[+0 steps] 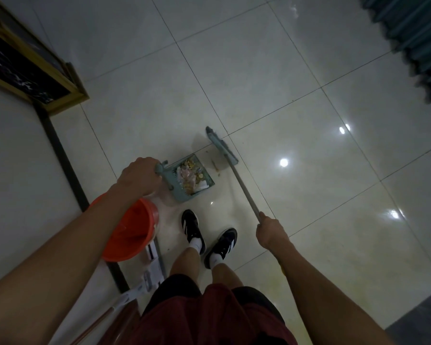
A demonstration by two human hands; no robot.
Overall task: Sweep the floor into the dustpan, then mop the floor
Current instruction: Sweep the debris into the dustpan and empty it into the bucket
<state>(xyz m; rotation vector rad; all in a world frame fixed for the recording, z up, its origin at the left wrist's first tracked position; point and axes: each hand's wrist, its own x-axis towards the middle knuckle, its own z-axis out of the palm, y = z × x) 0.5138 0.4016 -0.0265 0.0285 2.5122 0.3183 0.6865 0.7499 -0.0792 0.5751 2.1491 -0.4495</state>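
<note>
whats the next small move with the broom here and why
Probably a short stroke of the broom head toward the dustpan. A little brown debris lies on the floor between the two, just outside the pan's open edge, while the pan already holds litter. The left hand grips the pan's handle and the right hand grips the broom stick.

The dustpan [193,177] sits on the floor [296,78] ahead of the feet, with the broom head [221,146] just to its right. A bucket [130,230] stands left of the feet, behind the dustpan.
</note>
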